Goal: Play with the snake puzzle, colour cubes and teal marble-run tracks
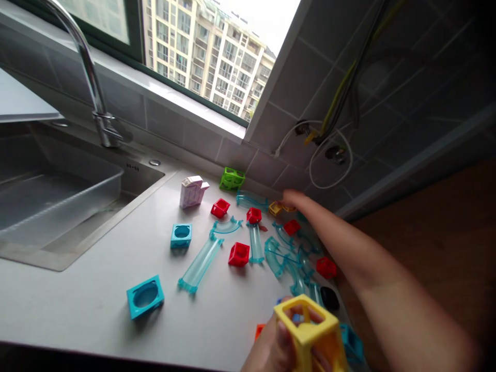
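Note:
Close to the camera at the bottom, my left hand (277, 343) is closed around a yellow open-frame toy block (310, 330). My right arm stretches to the back of the counter, where my right hand (292, 199) is closed on a small yellow block (275, 208); its fingertips are mostly hidden. Left of that hand lies a clear blue curved track piece (251, 200). A red block (253, 215) and another red block (292, 227) are nearby. Clear blue tracks (287, 258) lie heaped between my two hands. Beside my left hand an orange piece (260, 330) is partly covered.
A steel sink (143, 188) with a clear plastic bin (77, 201) and a tap (103, 124) is on the left. Blue blocks (145, 297), a straight track (200, 264), a green block (232, 179) and a pinkish box (192, 192) stand on the counter (96, 315). Cables (329, 129) hang right.

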Demonstrator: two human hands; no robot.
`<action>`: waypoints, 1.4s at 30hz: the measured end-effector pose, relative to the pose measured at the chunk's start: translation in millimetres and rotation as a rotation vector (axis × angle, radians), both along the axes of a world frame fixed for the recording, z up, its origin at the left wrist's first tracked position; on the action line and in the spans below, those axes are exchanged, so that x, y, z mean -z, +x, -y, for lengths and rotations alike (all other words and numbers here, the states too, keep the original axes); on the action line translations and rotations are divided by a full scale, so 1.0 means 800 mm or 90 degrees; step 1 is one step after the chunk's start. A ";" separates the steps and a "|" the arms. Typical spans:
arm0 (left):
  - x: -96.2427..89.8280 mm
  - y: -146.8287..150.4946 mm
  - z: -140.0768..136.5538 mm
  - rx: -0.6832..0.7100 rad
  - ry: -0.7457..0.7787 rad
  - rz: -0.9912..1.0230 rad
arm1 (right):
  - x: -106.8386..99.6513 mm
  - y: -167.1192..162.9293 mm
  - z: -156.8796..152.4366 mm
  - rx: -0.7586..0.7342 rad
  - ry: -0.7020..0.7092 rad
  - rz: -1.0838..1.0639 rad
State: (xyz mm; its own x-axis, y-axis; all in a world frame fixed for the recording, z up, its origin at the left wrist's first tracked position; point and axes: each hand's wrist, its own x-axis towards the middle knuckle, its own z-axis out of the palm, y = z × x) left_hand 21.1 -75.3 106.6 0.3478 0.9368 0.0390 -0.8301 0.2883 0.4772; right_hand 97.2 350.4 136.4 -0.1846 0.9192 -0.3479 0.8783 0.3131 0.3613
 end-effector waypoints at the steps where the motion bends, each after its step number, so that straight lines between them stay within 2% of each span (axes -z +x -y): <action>1: -0.012 0.008 -0.016 -0.004 0.059 -0.018 | -0.004 0.003 0.001 -0.006 0.008 0.009; 4: -0.042 0.015 -0.053 -0.054 0.237 -0.138 | -0.015 0.014 0.006 -0.021 0.026 0.025; 7: -0.049 -0.001 -0.067 -0.068 0.329 -0.253 | -0.024 0.029 0.011 -0.041 0.057 0.024; 11: -0.031 -0.015 -0.061 -0.111 0.281 -0.325 | -0.037 0.046 0.022 -0.089 0.109 -0.006; 15: -0.015 -0.008 -0.047 -0.038 0.295 -0.308 | -0.039 0.053 0.033 -0.117 0.153 -0.047; 19: -0.009 -0.008 -0.040 -0.003 0.279 -0.315 | -0.033 0.056 0.035 -0.126 0.178 -0.079; 26: -0.005 -0.025 -0.052 -0.033 0.259 -0.346 | -0.033 0.052 0.026 -0.131 0.221 -0.126; 36: -0.003 -0.030 -0.058 -0.044 0.255 -0.358 | -0.044 0.050 0.024 -0.112 0.179 -0.141; 42: -0.005 -0.032 -0.060 -0.054 0.255 -0.360 | -0.059 0.056 0.028 -0.029 0.075 -0.089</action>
State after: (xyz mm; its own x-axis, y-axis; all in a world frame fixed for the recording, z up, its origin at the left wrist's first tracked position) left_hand -4.9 -27.3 110.7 0.3430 0.9128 0.2216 -0.4348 -0.0548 0.8989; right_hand 142.1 327.6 183.9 -0.2659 0.9416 -0.2069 0.9086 0.3164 0.2725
